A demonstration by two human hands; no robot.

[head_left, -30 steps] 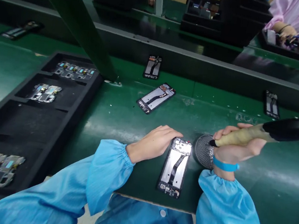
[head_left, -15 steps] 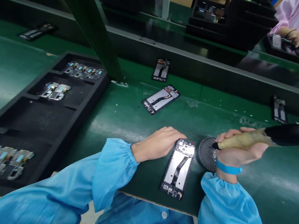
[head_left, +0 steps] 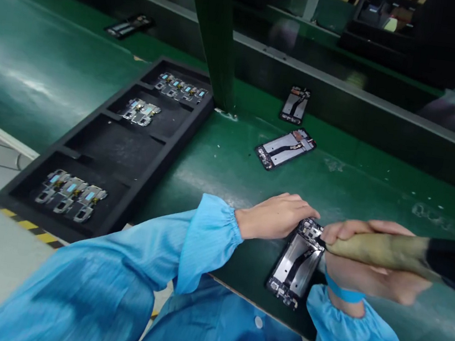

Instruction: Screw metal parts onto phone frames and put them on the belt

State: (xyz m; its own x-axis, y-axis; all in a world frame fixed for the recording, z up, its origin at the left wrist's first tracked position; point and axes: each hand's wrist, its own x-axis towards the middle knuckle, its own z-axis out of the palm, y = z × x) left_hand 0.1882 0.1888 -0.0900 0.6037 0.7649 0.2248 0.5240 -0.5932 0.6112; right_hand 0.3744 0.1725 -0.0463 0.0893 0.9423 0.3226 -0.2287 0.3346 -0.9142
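Left hand (head_left: 275, 217) rests flat on the phone frame (head_left: 297, 263) near the table's front edge; right hand (head_left: 369, 267) grips the screwdriver (head_left: 393, 252) tightly; a slipped tip could scratch components.

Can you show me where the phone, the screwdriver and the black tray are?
phone (head_left: 297, 263): head view, on its silver middle plate.
screwdriver (head_left: 384, 250): head view, on the tan grip.
black tray (head_left: 119, 148): head view, on a bare compartment floor.

Glossy green belt (head_left: 220, 164) — matt black tray (head_left: 100, 148)
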